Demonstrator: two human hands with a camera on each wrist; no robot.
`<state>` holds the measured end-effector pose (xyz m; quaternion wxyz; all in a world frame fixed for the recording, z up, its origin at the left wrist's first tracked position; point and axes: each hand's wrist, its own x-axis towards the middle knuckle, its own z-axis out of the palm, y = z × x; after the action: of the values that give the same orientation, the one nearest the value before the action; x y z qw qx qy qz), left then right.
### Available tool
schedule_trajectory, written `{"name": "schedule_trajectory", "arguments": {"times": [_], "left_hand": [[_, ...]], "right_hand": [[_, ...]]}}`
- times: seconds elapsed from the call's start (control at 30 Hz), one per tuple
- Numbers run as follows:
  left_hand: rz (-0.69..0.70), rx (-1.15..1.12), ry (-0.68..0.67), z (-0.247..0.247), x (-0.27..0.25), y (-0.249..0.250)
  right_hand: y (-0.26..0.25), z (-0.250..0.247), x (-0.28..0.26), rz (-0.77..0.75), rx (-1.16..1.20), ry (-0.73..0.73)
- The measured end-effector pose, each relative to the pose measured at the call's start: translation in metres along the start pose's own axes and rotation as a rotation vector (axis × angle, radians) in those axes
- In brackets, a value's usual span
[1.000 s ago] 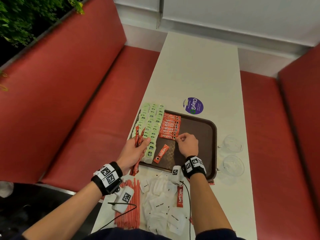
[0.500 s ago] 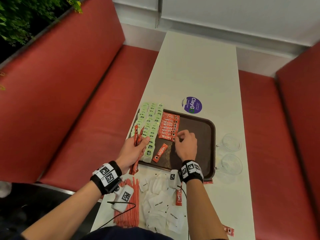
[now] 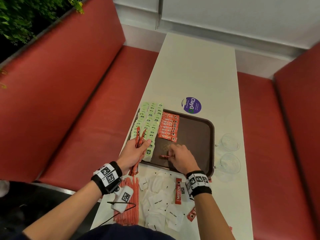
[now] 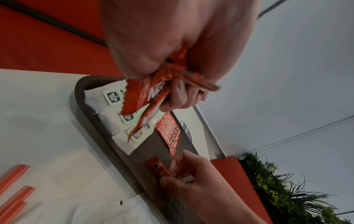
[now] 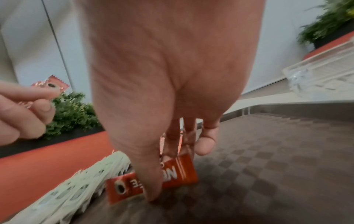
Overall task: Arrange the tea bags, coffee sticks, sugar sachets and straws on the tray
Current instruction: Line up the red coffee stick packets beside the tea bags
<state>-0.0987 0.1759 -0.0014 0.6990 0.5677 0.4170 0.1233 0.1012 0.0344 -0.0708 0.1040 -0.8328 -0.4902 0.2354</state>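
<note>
Fingers of my right hand (image 3: 181, 157) pinch one coffee stick (image 5: 151, 178) on edge against the brown tray (image 3: 195, 135), just nearer me than the laid row of sticks (image 3: 168, 126). My left hand (image 3: 134, 151) grips perhaps three more sticks (image 3: 139, 138) over the tea bags (image 3: 149, 118).

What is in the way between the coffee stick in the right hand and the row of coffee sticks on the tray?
Nothing visible. The right hand pinches a loose coffee stick low over the tray. Only bare brown tray lies between it and the row of coffee sticks. The tea bags sit off to the left.
</note>
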Motion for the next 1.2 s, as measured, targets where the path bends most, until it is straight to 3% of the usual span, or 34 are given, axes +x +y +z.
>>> {"name": "schedule_trajectory", "arguments": {"times": [0.07,0.23,0.33,0.43,0.57,0.77,1.07,1.2], "left_hand": [[-0.003,0.003,-0.013,0.001,0.000,-0.001],[-0.003,0.097,-0.092,0.011,-0.001,0.003],[0.055,0.132,-0.189,0.022,-0.005,0.009],[0.115,0.128,-0.202,0.027,-0.004,0.014],[0.173,0.210,-0.142,0.021,-0.003,0.021],[0.164,0.215,-0.163,0.013,-0.002,0.021],[0.142,0.338,-0.113,0.013,0.007,0.005],[0.092,0.294,-0.033,0.008,0.011,-0.003]], "right_hand": [[0.001,-0.006,-0.008,0.060,0.171,0.031],[-0.028,-0.030,-0.030,0.107,0.831,0.291],[-0.059,-0.038,-0.037,0.105,1.369,0.280],[-0.074,-0.041,-0.038,0.155,1.550,0.274],[-0.069,-0.042,-0.042,0.187,1.571,0.272],[-0.052,-0.043,-0.057,0.167,1.468,0.277],[-0.018,-0.044,-0.050,0.133,0.833,0.219],[0.004,-0.044,-0.028,0.212,0.642,0.294]]}}
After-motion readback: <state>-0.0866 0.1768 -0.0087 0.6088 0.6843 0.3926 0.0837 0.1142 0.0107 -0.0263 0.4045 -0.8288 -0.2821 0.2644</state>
